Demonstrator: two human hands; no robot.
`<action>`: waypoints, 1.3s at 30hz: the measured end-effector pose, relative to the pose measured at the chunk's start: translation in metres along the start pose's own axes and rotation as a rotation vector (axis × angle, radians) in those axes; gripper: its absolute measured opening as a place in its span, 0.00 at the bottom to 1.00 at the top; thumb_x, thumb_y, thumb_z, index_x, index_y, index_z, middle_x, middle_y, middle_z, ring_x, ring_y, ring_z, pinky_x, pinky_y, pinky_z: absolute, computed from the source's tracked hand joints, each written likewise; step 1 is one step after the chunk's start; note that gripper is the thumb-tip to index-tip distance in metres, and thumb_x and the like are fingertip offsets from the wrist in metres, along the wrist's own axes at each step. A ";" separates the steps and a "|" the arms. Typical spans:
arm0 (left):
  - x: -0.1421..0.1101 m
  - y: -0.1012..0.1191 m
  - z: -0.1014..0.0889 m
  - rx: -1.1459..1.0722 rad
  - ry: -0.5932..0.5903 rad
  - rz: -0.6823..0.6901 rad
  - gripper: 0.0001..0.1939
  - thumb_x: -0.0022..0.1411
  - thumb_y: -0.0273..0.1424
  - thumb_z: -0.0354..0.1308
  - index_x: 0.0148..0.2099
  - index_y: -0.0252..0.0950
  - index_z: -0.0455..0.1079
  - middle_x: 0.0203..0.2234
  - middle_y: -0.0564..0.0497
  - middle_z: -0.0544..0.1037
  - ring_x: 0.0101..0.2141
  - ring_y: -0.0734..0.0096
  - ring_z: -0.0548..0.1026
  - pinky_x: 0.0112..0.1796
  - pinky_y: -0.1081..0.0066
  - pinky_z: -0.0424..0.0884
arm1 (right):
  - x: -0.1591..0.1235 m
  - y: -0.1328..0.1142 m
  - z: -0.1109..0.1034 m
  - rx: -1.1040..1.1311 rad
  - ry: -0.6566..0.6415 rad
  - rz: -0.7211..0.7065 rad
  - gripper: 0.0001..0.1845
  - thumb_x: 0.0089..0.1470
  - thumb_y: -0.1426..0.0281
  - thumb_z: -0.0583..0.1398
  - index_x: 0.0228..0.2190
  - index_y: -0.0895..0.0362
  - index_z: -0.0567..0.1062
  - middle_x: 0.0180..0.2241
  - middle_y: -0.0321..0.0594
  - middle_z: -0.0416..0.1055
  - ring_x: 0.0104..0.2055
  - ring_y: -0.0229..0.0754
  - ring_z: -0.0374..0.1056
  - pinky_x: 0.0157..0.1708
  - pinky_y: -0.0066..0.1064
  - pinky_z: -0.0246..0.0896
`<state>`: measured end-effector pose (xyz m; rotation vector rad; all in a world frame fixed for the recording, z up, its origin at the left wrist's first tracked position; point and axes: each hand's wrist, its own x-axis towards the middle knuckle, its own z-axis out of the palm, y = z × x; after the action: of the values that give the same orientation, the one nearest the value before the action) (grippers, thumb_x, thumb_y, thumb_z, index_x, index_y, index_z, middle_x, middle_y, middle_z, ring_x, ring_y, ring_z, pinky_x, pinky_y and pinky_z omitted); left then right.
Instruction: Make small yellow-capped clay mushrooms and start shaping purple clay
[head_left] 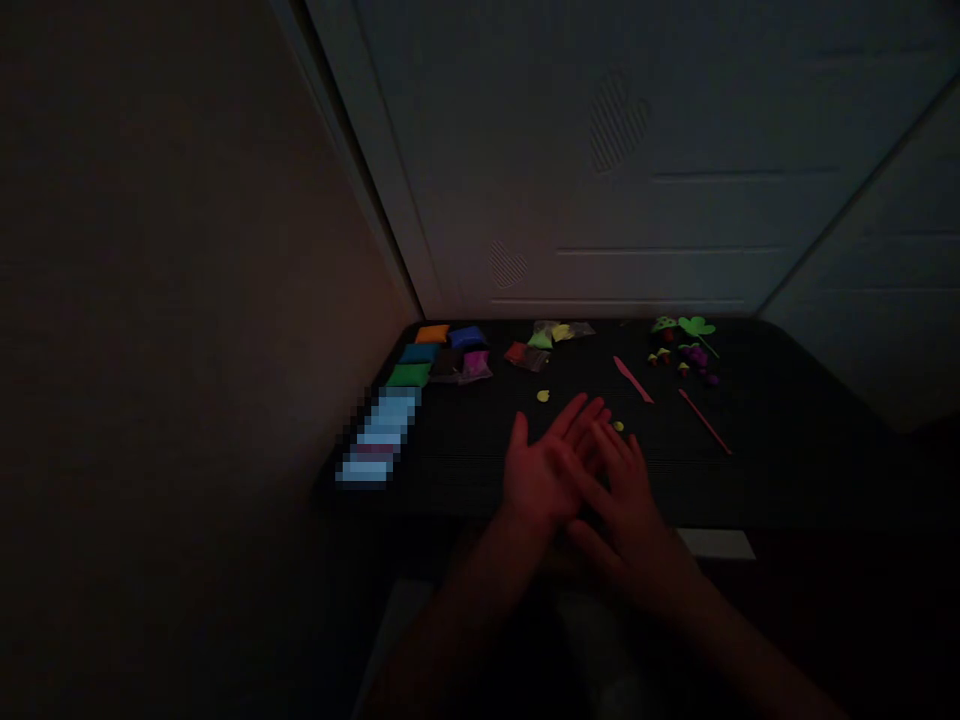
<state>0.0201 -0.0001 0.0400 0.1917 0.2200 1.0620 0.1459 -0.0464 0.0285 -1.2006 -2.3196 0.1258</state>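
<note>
My left hand (537, 482) is turned palm up over the front of the dark table (457, 480), its fingers stretched out and its thumb apart. Across its palm and fingers lies my right hand (634, 515), palm down, with its fingers extended and slightly spread. Whether anything small sits between the two hands is hidden. Just beyond the fingertips is a small yellow piece (619, 426) that looks like modelling clay. Another flat yellow piece (543, 396) lies beyond my left thumb. A pink plastic knife (634, 380) and a thin pink stick (705, 421) rest to the right.
Several clay packets, including an orange one (433, 334) and a green one (409, 375), stand at the back left. A pixelated bright screen (380, 438) lies at the left edge. Small mushroom shapes (664, 356), purple balls (696, 356) and a green clover shape (697, 326) are at the back right.
</note>
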 end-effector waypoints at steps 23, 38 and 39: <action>-0.013 0.003 -0.002 0.784 0.187 0.438 0.09 0.54 0.31 0.58 0.38 0.38 0.75 0.45 0.49 0.74 0.52 0.64 0.65 0.53 0.66 0.56 | 0.013 0.007 0.002 0.720 0.288 0.454 0.06 0.50 0.64 0.59 0.29 0.52 0.74 0.51 0.41 0.64 0.54 0.48 0.59 0.55 0.47 0.50; -0.024 0.003 0.013 0.940 0.219 0.316 0.13 0.48 0.28 0.63 0.40 0.40 0.74 0.32 0.53 0.77 0.35 0.71 0.73 0.38 0.71 0.67 | 0.011 0.005 0.009 1.213 0.197 0.490 0.09 0.55 0.65 0.56 0.29 0.55 0.73 0.46 0.40 0.70 0.48 0.43 0.66 0.51 0.41 0.57; -0.024 0.003 0.012 0.917 0.221 0.308 0.14 0.48 0.27 0.63 0.40 0.40 0.74 0.31 0.54 0.77 0.34 0.72 0.73 0.37 0.72 0.67 | 0.010 0.005 0.007 1.158 0.193 0.479 0.10 0.55 0.65 0.55 0.29 0.55 0.74 0.45 0.40 0.71 0.47 0.43 0.67 0.50 0.40 0.59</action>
<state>0.0096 -0.0200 0.0549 0.9570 0.8967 1.2244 0.1412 -0.0342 0.0248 -0.9898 -1.3021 1.2463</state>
